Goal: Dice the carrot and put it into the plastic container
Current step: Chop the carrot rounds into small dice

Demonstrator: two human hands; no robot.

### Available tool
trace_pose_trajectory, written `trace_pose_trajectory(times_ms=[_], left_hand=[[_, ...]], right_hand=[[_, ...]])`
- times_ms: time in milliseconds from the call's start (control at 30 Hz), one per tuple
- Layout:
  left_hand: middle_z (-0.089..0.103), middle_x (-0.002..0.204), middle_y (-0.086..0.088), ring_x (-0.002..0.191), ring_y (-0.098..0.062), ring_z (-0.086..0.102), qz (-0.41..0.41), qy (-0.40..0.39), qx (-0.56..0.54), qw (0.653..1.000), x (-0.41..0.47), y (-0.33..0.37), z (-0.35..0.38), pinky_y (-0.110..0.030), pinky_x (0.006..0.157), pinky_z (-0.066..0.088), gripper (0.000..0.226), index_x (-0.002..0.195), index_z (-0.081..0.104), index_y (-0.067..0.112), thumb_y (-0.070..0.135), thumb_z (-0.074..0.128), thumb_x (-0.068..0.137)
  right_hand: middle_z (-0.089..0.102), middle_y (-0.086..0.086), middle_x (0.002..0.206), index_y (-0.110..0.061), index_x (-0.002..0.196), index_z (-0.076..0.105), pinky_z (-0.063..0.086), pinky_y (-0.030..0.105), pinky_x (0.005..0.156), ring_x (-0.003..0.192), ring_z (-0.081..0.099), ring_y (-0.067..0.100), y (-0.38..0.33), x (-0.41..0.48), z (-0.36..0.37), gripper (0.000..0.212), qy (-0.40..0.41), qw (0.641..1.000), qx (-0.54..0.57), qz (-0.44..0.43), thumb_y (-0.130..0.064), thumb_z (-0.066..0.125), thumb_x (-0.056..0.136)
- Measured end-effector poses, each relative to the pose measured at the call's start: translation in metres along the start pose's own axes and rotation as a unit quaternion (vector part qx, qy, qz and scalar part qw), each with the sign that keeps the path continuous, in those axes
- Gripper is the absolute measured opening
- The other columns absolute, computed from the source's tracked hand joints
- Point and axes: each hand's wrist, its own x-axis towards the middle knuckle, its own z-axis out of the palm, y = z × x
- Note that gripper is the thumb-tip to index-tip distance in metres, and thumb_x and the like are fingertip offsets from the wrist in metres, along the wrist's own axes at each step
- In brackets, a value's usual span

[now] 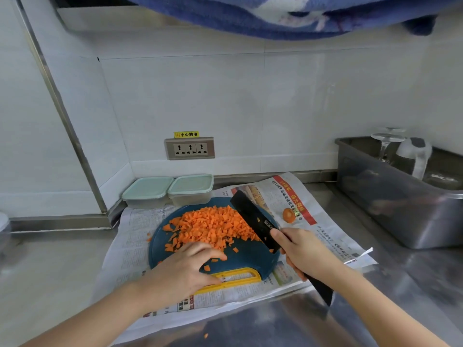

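Observation:
A heap of diced carrot covers the middle of a round dark blue cutting board with a yellow handle slot. My right hand grips the handle of a black cleaver, index finger along the blade, whose edge stands at the heap's right side. My left hand rests on the board's near left, fingers lying against the near edge of the heap. Two lidded plastic containers stand side by side behind the board. A carrot end lies on the newspaper to the right.
Newspaper is spread under the board on the steel counter. A steel bin with glasses and a jug stands at the right. A wall socket sits above the containers. A blue cloth hangs overhead. One carrot bit lies near the counter's front.

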Motion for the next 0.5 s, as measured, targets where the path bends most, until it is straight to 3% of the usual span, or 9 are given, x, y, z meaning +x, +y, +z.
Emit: trace_pose_trajectory(times_ms=[133, 233, 300, 400, 467, 500], left_hand=[[0.053, 0.117, 0.011, 0.113, -0.01, 0.043, 0.037, -0.008, 0.05, 0.998, 0.006, -0.003, -0.005, -0.025, 0.087, 0.048, 0.007, 0.089, 0.071, 0.042, 0.041, 0.071, 0.082], [0.056, 0.113, 0.012, 0.113, -0.008, 0.044, 0.034, 0.005, 0.054, 0.998, 0.005, 0.0, -0.004, -0.026, 0.09, 0.049, 0.019, 0.088, 0.071, 0.036, 0.042, 0.053, 0.09], [0.059, 0.11, 0.013, 0.112, -0.004, 0.044, -0.018, 0.051, 0.022, 0.998, 0.006, -0.002, -0.005, -0.024, 0.097, 0.043, 0.03, 0.087, 0.072, 0.034, 0.044, 0.044, 0.09], [0.068, 0.104, 0.007, 0.105, -0.008, 0.05, -0.138, 0.124, 0.004, 0.983, 0.012, -0.015, -0.008, -0.033, 0.093, 0.05, 0.017, 0.089, 0.076, 0.025, 0.032, 0.062, 0.083], [0.067, 0.117, -0.002, 0.111, -0.018, 0.057, -0.211, 0.139, 0.001, 0.968, 0.019, -0.018, -0.007, -0.046, 0.092, 0.053, 0.023, 0.104, 0.073, 0.016, 0.017, 0.071, 0.081], [0.056, 0.134, -0.004, 0.124, -0.02, 0.05, -0.242, 0.133, -0.021, 0.961, 0.024, -0.015, -0.008, -0.047, 0.102, 0.044, 0.033, 0.12, 0.064, 0.014, 0.015, 0.065, 0.087]], right_hand=[[0.047, 0.001, 0.053, -0.012, 0.085, 0.054, 0.036, 0.02, 0.036, 0.032, 0.043, 0.009, -0.003, -0.005, -0.003, 0.039, 0.002, 1.0, -0.001, 0.001, -0.043, 0.036, 0.101], [0.046, 0.001, 0.056, -0.008, 0.088, 0.055, 0.036, 0.018, 0.036, 0.03, 0.041, 0.005, -0.008, -0.01, -0.005, 0.04, 0.009, 1.0, 0.004, 0.009, -0.042, 0.037, 0.101], [0.047, 0.001, 0.055, -0.01, 0.084, 0.053, 0.037, 0.019, 0.036, 0.03, 0.041, 0.005, -0.009, -0.012, -0.007, 0.039, 0.011, 1.0, 0.016, 0.018, -0.042, 0.037, 0.1], [0.049, 0.002, 0.051, -0.008, 0.083, 0.052, 0.04, 0.022, 0.037, 0.034, 0.044, 0.012, -0.011, -0.013, -0.009, 0.043, -0.003, 0.996, 0.072, 0.05, -0.044, 0.037, 0.1], [0.05, 0.004, 0.05, -0.006, 0.079, 0.052, 0.041, 0.023, 0.039, 0.037, 0.045, 0.015, -0.016, -0.013, -0.009, 0.049, -0.026, 0.982, 0.155, 0.103, -0.049, 0.036, 0.099], [0.05, 0.004, 0.05, -0.007, 0.077, 0.053, 0.04, 0.023, 0.04, 0.038, 0.044, 0.016, -0.02, -0.013, -0.009, 0.053, -0.044, 0.969, 0.2, 0.137, -0.052, 0.036, 0.098]])
